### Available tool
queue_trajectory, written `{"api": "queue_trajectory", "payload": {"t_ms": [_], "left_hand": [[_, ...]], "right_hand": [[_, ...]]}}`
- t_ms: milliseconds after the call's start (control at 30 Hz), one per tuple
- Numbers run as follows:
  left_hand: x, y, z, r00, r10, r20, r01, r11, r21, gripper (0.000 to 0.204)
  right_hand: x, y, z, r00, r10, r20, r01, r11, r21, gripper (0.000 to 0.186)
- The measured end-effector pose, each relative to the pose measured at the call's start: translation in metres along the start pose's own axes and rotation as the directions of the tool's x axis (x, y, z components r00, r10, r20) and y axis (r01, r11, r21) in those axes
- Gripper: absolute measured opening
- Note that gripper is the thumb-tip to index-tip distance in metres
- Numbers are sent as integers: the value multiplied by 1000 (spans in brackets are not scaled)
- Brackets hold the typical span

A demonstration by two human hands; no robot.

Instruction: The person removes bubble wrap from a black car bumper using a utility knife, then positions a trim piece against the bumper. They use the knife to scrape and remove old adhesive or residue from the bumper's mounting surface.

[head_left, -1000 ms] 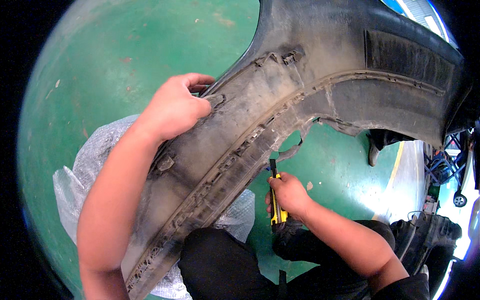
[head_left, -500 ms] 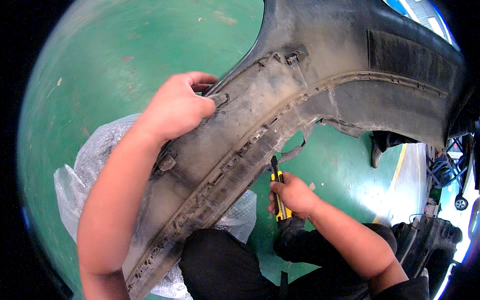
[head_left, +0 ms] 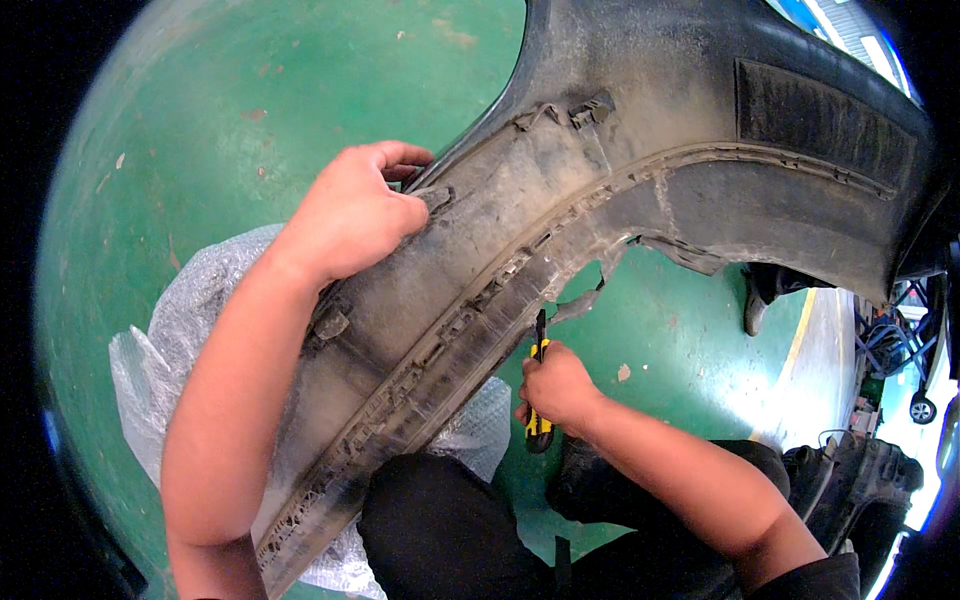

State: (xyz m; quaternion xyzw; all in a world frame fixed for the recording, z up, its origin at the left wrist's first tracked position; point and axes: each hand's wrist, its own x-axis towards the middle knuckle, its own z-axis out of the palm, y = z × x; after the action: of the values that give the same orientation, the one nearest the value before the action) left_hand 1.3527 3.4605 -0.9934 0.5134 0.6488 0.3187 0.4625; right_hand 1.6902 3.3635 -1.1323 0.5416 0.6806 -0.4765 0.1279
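A large, dirty black car bumper (head_left: 480,235) lies slantwise across the view, its inner side toward me. My left hand (head_left: 355,215) grips its far upper edge, thumb on the inner face and fingers over the rim. My right hand (head_left: 562,388) is closed round a yellow and black utility knife (head_left: 540,350). Its dark tip points up at the bumper's near edge; whether it touches cannot be made out. Just beyond the tip, a torn strip (head_left: 575,306) hangs from a ragged gap in that edge.
Crumpled bubble wrap (head_left: 215,300) lies under the bumper on the green floor (head_left: 250,120). My knee (head_left: 440,520) is close to the bumper's near side. Another person's shoe (head_left: 755,310) shows beyond it. Dark parts (head_left: 860,480) sit at the right, near a blue lift (head_left: 895,340).
My right hand and the knife have shifted a little left, and the knife's angle has changed slightly. My left hand keeps its place on the bumper's edge.
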Motion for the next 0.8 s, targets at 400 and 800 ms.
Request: {"api": "queue_trajectory", "payload": {"t_ms": [400, 800], "left_hand": [[-1, -12, -3, 998, 49, 39, -49, 999, 1, 56], [-1, -14, -6, 996, 76, 36, -76, 997, 21, 56]], "right_hand": [[-13, -76, -17, 922, 388, -3, -325, 775, 542, 28], [13, -75, -103, 789, 422, 446, -597, 697, 397, 18]]}}
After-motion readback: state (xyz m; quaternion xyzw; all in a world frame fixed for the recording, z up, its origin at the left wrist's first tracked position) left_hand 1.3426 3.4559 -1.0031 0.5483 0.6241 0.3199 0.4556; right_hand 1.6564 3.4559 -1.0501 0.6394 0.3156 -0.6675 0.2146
